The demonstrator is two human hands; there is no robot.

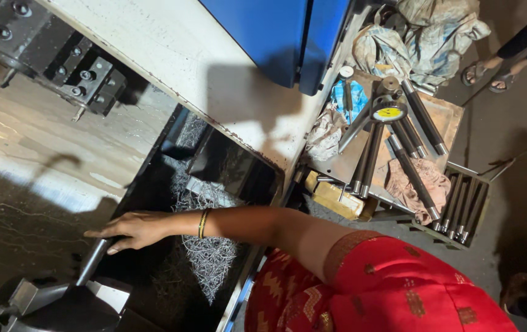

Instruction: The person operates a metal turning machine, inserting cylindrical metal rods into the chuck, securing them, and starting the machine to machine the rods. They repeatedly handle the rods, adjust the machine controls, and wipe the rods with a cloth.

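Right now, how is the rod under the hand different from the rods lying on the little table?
The rod under the hand is a single one, standing slanted in a machine chuck, with the person's hand resting on its top end. The rods on the table are several, lying loose on the side table with nobody touching them, beside a yellow dial gauge. Both kinds look like dark, round metal bars.

A round dial face (pixel 389 113) with a yellow middle and a silver ring lies on the grey tray (pixel 331 161) among the dark rods; a flat blue packet (pixel 348 98) lies just left of it, partly hidden.
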